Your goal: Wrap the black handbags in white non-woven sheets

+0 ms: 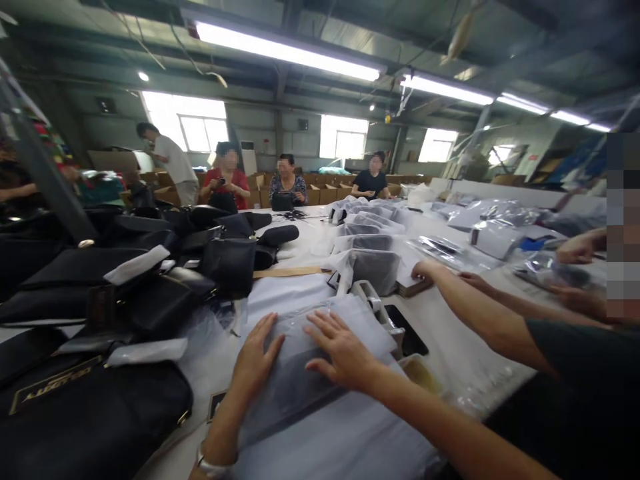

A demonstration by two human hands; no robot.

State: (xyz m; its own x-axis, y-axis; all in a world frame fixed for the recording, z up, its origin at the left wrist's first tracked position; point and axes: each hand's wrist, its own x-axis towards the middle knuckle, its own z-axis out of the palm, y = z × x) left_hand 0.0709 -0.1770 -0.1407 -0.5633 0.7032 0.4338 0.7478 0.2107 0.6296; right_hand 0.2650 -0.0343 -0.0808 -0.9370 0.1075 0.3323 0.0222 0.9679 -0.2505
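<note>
My left hand (257, 357) lies with its fingers stretched out on the left part of a dark bag in a translucent wrapper (295, 383). Spread flat on the same wrapper, further right, is my right hand (343, 347). The wrapped bag rests on white sheets (330, 443) directly in front of me. Its shape shows only dimly through the wrapper, and part of it lies under my hands. A tape dispenser (373, 300) stands just beyond my right hand, with a dark phone (407, 330) beside it.
Black bags (90, 427) are heaped along the left. A row of wrapped bags (373, 267) stands upright ahead. At the right, a co-worker's arm (480, 313) reaches to a cardboard stack (414, 285). Clear plastic packages (500, 220) lie further back. Several people sit or stand across the table.
</note>
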